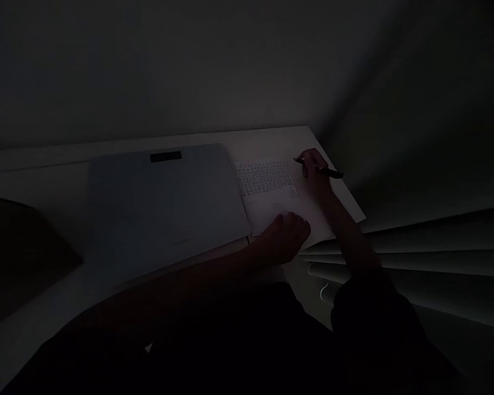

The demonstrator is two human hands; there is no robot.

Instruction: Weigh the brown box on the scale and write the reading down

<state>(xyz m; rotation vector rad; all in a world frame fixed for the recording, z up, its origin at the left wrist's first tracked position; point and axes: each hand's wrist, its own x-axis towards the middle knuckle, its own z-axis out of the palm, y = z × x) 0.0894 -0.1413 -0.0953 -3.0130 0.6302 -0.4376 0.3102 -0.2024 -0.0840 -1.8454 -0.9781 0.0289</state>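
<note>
1. Paper, the printed sheet you are writing on, lies at the far right corner of the white desk, just beside the closed laptop. Its right edge sits close to the desk's edge, so a sideways push from your wrist could slide it over toward the blinds.
2. Your left hand rests on the sheet's near edge with the fingers curled loosely, holding nothing; in this dim light you cannot tell how firmly it presses. If it presses too lightly, the sheet can creep or turn under the pen strokes and your lines drift.
3. Your right hand pinches the pen between closed fingers, the tip toward the sheet's upper right and the barrel pointing out past the desk's edge. Whether the tip touches the paper is too dark to tell. A loosened pinch here could let the pen roll off that near edge.
4. The room is very dark, and the printed rows are barely legible, so you risk writing on the wrong line or over the print.
</note>
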